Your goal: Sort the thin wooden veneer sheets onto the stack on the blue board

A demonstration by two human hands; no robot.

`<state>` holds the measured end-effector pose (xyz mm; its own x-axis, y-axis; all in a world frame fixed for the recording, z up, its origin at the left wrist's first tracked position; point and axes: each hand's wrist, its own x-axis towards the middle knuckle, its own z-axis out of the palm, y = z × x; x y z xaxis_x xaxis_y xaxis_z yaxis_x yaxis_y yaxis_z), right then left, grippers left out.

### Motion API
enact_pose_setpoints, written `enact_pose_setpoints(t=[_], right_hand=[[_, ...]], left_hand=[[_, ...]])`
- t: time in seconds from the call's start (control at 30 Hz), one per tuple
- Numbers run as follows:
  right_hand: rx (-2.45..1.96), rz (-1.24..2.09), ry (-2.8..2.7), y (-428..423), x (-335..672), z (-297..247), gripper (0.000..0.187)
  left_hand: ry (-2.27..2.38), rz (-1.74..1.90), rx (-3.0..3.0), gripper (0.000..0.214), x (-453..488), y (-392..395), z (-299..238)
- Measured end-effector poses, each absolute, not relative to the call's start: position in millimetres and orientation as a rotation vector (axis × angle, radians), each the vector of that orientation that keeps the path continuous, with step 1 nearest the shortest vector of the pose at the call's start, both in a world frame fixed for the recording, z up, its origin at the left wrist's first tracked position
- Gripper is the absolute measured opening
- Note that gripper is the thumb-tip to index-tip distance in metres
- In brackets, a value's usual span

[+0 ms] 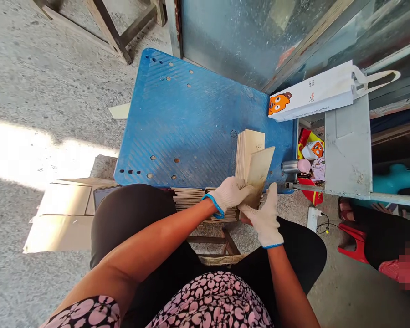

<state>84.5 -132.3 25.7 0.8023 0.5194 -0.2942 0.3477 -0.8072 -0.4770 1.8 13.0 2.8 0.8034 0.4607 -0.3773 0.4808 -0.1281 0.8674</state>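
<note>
My left hand (233, 192), in a white knit glove with a blue cuff, is closed on the near end of a thin wooden board (260, 166). The board tilts against an upright stack of similar boards (241, 152) on the blue plastic platform. My right hand (267, 221), gloved the same way, is beside the board's near end with thumb and fingers stretched apart. Its thumb lies close to my left hand; whether it presses on the board I cannot make out. More thin boards (187, 199) lie stacked below the platform's near edge, between my knees.
The blue platform (191, 118) spans the middle. On the right are a white paper bag (314, 93), a steel flask (289, 166), a grey metal ledge (348, 146) and a power strip (313, 219). Flattened cardboard (63, 232) lies left. Another person sits at far right.
</note>
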Motion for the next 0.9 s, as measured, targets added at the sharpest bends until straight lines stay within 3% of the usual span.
enact_pose_setpoints(t=[0.43,0.6,0.9], right_hand=[[-2.522,0.565,-0.749,-113.0,93.1,-4.2,0.121],[-2.590,0.600,-0.588,-104.3,119.2,-11.8,0.112],[-2.888,0.567,-0.524,-49.2,173.7,-16.1,0.121]], left_hand=[[0.755,-0.060,1.704,0.047,2.8,12.9,-4.1],[0.681,-0.115,1.860,0.032,2.6,11.5,3.3],[0.491,-0.699,2.150,0.036,-8.8,-8.6,7.8]])
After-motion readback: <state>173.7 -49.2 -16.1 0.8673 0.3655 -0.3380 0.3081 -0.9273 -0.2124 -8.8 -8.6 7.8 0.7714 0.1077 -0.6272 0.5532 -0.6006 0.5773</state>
